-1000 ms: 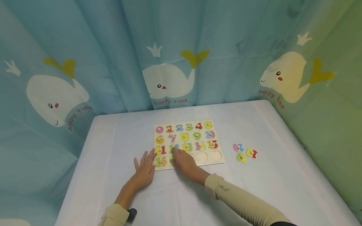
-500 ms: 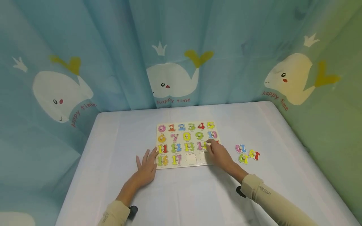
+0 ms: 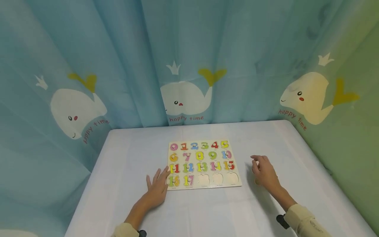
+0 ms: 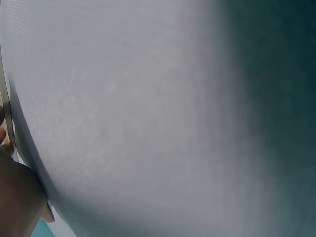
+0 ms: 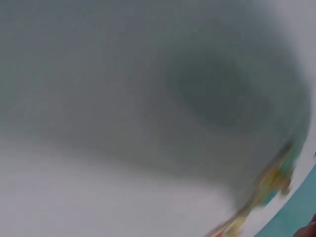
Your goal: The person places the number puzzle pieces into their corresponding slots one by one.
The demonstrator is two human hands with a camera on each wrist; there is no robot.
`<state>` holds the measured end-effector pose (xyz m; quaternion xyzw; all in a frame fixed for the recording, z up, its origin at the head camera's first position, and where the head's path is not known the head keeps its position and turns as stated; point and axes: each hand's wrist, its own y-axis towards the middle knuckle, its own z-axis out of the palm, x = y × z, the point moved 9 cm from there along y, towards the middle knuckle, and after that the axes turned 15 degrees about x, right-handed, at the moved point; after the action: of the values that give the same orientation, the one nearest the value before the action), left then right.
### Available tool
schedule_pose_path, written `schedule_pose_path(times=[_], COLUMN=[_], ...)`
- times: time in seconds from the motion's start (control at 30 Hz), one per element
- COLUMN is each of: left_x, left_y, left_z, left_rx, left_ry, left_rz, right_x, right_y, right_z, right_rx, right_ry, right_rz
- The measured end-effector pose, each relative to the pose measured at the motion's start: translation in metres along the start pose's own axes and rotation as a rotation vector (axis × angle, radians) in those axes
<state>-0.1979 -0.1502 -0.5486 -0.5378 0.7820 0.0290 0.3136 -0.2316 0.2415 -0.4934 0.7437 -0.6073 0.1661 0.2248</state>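
Left hand (image 3: 157,187) spread flat, steadying the number puzzle board (image 3: 203,164); right hand (image 3: 264,171) curls over loose pieces beside it, its grip unclear — a fumbled pick-up could scatter them across the desk (image 3: 124,171).

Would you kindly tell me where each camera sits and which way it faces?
Head: on the head, looking forward and down at the number puzzle board, left hand and right hand.
Left wrist: low, facing the white table cover; a bit of hand at the left edge.
Right wrist: blurred; coloured pieces at the edge.
Shared: the white table cover.
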Motion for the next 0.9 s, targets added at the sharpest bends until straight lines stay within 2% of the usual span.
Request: schedule_pose_path(times=[0.13, 0.4, 0.63, 0.9], left_x=[-0.001, 0.001, 0.001, 0.002], left_y=[-0.001, 0.001, 0.000, 0.001], left_z=[-0.001, 0.000, 0.002, 0.003], left_rx=[-0.021, -0.015, -0.014, -0.022], left_ry=[-0.006, -0.001, 0.000, -0.005], left_rz=[0.000, 0.000, -0.002, 0.014], right_x=[-0.024, -0.061, -0.073, -0.072], right_y=[-0.006, -0.019, -0.025, -0.020], right_z=[-0.021, -0.038, -0.036, -0.015], right_rx=[-0.019, 0.065, 0.090, 0.251], right_ry=[-0.001, 0.010, 0.017, 0.039], right_rz=[0.035, 0.112, 0.122, 0.087])
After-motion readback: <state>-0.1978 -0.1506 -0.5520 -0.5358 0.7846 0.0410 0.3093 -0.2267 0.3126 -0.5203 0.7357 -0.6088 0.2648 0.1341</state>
